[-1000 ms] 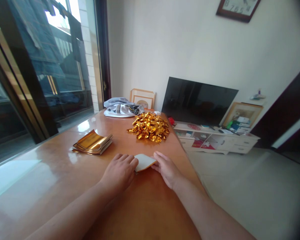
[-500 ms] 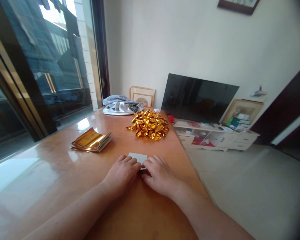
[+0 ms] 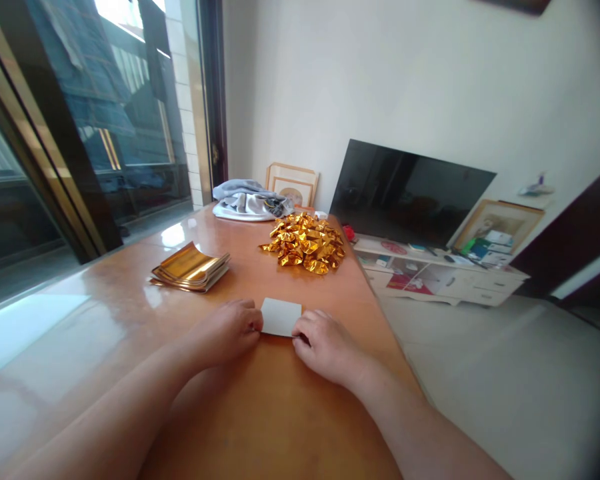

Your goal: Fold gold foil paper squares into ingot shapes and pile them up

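A flat white square sheet (image 3: 281,317) lies on the shiny orange wood table (image 3: 260,413), between the left hand (image 3: 225,332) and right hand (image 3: 325,347). Both hands' fingers sit together at its sides; I cannot tell if they pinch it. A crinkly gold foil pile (image 3: 304,243) sits at 12 o'clock, a flat gold foil stack (image 3: 190,269) at 10 o'clock. Lifting the sheet calls for fingers under an edge.

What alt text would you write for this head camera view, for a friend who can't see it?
A person's left hand and right hand rest on a glossy wooden table, touching a small white square of paper between them. Beyond lie a stack of gold foil sheets and a heap of crumpled gold foil.
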The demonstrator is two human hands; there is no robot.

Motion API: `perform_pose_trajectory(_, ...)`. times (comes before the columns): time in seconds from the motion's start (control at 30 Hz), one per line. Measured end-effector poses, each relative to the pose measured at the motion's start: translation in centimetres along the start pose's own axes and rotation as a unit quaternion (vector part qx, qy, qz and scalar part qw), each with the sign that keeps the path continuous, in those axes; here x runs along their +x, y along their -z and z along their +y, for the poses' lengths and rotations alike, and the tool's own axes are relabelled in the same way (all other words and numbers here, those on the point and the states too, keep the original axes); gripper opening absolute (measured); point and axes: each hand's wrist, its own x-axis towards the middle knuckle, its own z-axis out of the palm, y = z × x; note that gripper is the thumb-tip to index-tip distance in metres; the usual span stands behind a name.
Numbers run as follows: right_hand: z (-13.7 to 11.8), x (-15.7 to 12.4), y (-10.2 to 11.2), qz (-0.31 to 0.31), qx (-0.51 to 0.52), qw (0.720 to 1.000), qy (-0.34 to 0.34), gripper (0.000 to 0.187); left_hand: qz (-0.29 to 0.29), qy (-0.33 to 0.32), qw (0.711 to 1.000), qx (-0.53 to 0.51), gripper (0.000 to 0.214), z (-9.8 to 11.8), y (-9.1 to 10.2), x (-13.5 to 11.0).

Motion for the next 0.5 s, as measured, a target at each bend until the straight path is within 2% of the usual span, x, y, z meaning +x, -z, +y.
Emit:
perform_pose_trajectory(0.27, 1.2, 0.4, -0.5, 0.007, 0.102, 0.993, -0.053, 0.018, -0.012, 0.05, 0.998, -0.036, 0.018, -0.3, -0.2, 0.2)
perform_pose_trajectory(0.5, 1.8, 1.2, -1.2, 0.015, 0.143, 0.984, -0.104, 0.03, 0.009, 0.105, 0.994, -0.009, 0.028, -0.9, -0.7, 0.9)
